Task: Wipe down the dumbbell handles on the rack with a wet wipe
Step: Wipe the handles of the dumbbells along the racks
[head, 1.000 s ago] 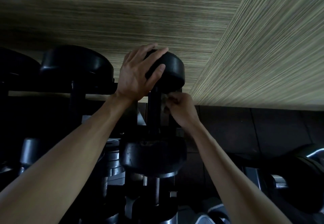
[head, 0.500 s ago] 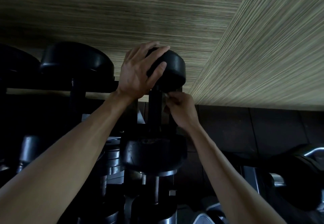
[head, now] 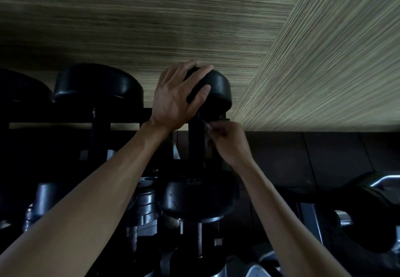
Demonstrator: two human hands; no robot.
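Dumbbell with round black rubber heads (head: pixel 213 91) stands on the dark metal rack (head: pixel 121 117), its black handle (head: pixel 195 138) running toward the camera. Left of the handle, left hand (head: pixel 176 101) rests on the far head, fingers spread over its rim, forearm extended. Right of the handle, right hand (head: pixel 229 143) is curled, pinching a small pale wet wipe (head: pixel 208 126) against the handle's upper end. Behind the dumbbell, striated wood-grain wall panels (head: pixel 151 27) meet at a corner; dark floor tiles (head: pixel 324 153) lie to its right.
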